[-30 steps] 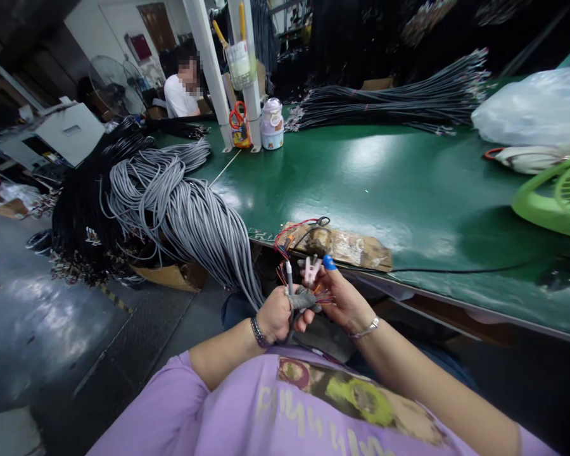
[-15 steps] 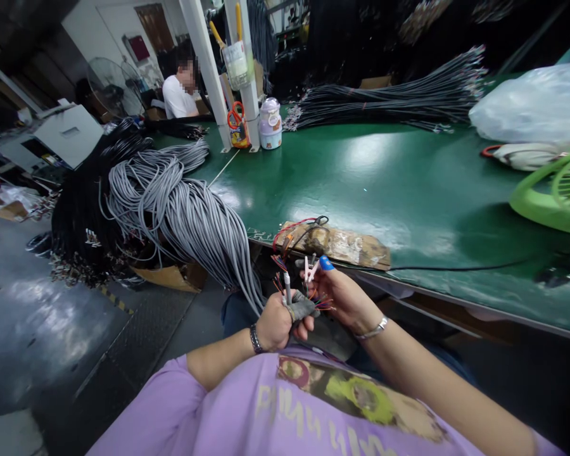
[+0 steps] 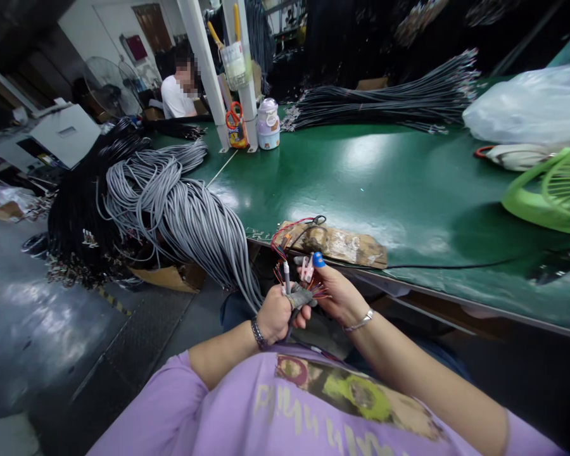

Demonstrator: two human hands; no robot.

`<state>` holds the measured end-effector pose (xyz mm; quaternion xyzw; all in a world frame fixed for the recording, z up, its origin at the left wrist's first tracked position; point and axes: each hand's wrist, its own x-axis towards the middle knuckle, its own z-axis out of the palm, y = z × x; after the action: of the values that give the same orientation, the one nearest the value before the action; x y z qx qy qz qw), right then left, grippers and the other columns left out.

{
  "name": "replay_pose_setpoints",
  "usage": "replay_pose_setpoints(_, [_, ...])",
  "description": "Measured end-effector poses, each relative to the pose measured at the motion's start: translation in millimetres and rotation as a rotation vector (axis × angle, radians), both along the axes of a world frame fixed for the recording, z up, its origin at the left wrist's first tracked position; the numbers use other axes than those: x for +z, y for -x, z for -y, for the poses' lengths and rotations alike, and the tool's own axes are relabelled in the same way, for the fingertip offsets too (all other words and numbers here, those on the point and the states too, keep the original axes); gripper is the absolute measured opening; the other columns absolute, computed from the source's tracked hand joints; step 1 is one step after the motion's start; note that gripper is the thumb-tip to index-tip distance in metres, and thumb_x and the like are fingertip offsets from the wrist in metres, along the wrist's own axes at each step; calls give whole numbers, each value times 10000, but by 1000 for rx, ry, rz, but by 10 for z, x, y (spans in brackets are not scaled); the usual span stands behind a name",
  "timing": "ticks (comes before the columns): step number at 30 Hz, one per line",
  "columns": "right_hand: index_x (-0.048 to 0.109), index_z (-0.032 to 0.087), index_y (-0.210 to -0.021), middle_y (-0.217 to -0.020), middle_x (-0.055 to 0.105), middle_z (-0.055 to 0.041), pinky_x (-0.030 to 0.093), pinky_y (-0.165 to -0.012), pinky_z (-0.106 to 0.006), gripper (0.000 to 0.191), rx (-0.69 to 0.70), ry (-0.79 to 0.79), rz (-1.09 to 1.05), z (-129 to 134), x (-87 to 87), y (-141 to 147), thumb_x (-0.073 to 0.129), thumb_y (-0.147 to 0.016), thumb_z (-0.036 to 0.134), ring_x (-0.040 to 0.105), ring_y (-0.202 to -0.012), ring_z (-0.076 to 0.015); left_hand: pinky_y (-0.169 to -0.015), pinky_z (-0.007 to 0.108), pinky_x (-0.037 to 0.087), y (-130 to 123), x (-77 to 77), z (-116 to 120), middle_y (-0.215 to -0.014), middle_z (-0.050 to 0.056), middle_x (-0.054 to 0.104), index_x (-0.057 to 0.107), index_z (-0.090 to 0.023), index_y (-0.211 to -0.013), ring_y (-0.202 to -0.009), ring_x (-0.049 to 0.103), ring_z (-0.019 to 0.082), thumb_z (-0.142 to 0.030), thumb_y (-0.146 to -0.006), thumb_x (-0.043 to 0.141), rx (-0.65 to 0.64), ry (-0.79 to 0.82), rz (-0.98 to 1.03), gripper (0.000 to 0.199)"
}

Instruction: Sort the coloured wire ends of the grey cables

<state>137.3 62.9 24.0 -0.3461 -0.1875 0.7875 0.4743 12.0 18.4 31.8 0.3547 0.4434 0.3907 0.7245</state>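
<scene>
My left hand [image 3: 276, 315], with grey finger covers, is closed around a grey cable [image 3: 287, 276] whose end stands upright. Thin coloured wires [image 3: 320, 292] fan out between my two hands. My right hand [image 3: 338, 292], a blue cover on its thumb, pinches a small pale pink clip-like tool [image 3: 307, 269] just above those wires. Just beyond my hands, at the table edge, lies a worn wooden block [image 3: 356, 247] with red and black leads on it. A bundle of grey cables [image 3: 204, 221] hangs over the edge to the left.
The green table [image 3: 408, 190] bears a black cable bundle [image 3: 384, 104] at the back, a purple bottle [image 3: 268, 124], a plastic bag [image 3: 527, 104] and a green fan [image 3: 551, 196]. Dark cables [image 3: 76, 215] are heaped at left. A person [image 3: 177, 92] sits far back.
My right hand has moved slightly left, closer to my left hand. The pink tool's arms, spread apart before, now look closed together. The view has shifted a little.
</scene>
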Motion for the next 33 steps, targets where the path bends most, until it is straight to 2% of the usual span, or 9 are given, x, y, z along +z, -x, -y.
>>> replay_pose_setpoints(4, [655, 148, -699, -614, 631, -29, 424, -470, -259, 437, -12, 54, 34, 19, 33, 26, 697, -719, 582, 536, -501, -134, -307, 176, 255, 5, -2, 6, -473, -16, 556, 529, -142, -671, -307, 441, 70, -473, -648, 726, 5, 3, 2, 386])
replay_pose_setpoints(7, [642, 172, -729, -668, 646, -22, 451, -518, -255, 443, -21, 86, 5, 47, 41, 15, 652, -746, 615, 552, -537, -126, -305, 175, 257, 29, 1, 31, -475, -17, 560, 514, -149, -662, -307, 444, 73, -489, -639, 733, 11, -5, 8, 405])
replay_pose_setpoints(9, [635, 181, -751, -726, 660, -26, 460, -552, -252, 465, 25, 71, -1, 84, 33, -24, 637, -738, 646, 560, -568, -120, -303, 173, 258, 53, -6, 57, -478, -18, 564, 507, -153, -659, -306, 445, 72, -499, -637, 735, 15, -12, 4, 415])
replay_pose_setpoints(12, [642, 173, -810, -790, 667, -44, 451, -574, -255, 530, 170, -33, 61, 177, 14, -116, 666, -673, 685, 574, -617, -131, -307, 170, 266, 85, -33, 101, -492, -17, 575, 509, -154, -660, -313, 455, 71, -511, -647, 728, 20, -23, -26, 419])
replay_pose_setpoints(16, [599, 163, -823, -717, 645, -40, 421, -599, -277, 450, 317, -245, 233, 322, 4, -207, 730, -683, 570, 581, -622, -155, -321, 162, 279, 90, -70, 143, -506, -11, 581, 528, -146, -661, -338, 477, 66, -519, -680, 697, 15, -62, -89, 410])
replay_pose_setpoints(20, [558, 164, -776, -637, 598, 4, 394, -612, -276, 377, 264, -351, 397, 387, 18, -234, 749, -696, 479, 523, -568, -122, -336, 155, 299, 73, -91, 149, -521, -9, 591, 522, -148, -672, -356, 489, 62, -536, -683, 691, -31, -74, -145, 423])
replay_pose_setpoints(26, [568, 156, -734, -656, 586, 1, 385, -611, -265, 401, 262, -413, 570, 384, 55, -249, 725, -682, 521, 485, -594, -113, -349, 168, 331, 90, -130, 139, -536, 3, 608, 528, -148, -688, -369, 507, 76, -550, -663, 702, -96, -63, -122, 439])
replay_pose_setpoints(33, [559, 169, -712, -598, 556, 19, 393, -589, -259, 341, 151, -416, 592, 408, 58, -160, 704, -700, 477, 471, -570, -113, -348, 161, 316, 48, -141, 153, -541, 6, 607, 522, -150, -674, -374, 499, 70, -551, -720, 652, 91, -101, -113, 424])
